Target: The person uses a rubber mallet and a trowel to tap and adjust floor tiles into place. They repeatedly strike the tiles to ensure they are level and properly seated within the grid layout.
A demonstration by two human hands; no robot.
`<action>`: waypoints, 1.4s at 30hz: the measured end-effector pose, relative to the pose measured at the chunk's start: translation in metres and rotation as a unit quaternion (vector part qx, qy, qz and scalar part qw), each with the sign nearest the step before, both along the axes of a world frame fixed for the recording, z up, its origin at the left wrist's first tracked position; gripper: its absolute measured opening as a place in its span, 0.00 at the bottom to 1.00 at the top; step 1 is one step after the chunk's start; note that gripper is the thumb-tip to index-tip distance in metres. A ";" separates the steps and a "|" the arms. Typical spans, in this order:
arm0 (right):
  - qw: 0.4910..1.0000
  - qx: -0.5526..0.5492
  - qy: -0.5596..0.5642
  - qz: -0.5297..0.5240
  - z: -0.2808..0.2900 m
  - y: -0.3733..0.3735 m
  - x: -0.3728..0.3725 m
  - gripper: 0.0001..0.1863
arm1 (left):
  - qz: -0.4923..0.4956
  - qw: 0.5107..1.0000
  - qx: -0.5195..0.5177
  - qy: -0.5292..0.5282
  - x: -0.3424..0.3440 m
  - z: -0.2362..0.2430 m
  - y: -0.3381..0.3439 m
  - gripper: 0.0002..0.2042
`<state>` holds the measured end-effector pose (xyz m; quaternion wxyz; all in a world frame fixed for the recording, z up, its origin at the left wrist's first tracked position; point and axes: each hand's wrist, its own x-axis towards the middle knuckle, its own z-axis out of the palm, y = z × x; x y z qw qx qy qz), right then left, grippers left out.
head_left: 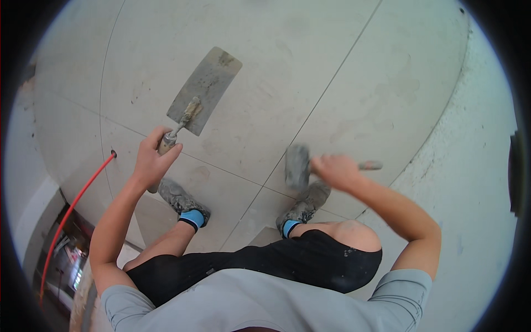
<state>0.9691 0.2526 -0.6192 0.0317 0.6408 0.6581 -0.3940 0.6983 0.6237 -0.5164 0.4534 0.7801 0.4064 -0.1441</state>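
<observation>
The left hand (154, 159) is gripping a trowel (203, 91) by its handle; the stiff-looking, light blade is pointing ahead of it. The right hand (338, 170) is squeezing a hammer (297, 167), its heavy-looking head sitting just left. Handles are seeming best for holding.

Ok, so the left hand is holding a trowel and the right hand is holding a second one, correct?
Not quite: the head view shows the right hand holding a mallet. The left hand does hold a trowel.
</observation>
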 end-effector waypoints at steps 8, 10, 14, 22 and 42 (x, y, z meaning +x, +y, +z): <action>0.965 -0.012 -0.165 -0.203 -0.010 0.106 0.139 0.10 | 0.054 0.993 -0.077 0.072 0.006 0.013 -0.010 0.15; 0.942 0.028 -0.113 -0.313 0.002 0.112 0.157 0.12 | 0.023 0.992 -0.098 0.075 0.011 0.016 -0.020 0.16; 0.864 0.099 0.050 -0.491 0.015 0.066 0.133 0.15 | -0.066 0.991 -0.119 -0.010 0.009 0.000 -0.065 0.16; 0.606 -0.028 0.254 -0.753 -0.009 0.017 0.049 0.16 | 0.009 0.927 -0.367 0.078 0.036 -0.045 -0.137 0.13; 0.530 -0.028 0.273 -0.803 0.009 -0.025 -0.043 0.17 | 0.145 0.814 -0.553 0.098 0.039 -0.079 -0.157 0.18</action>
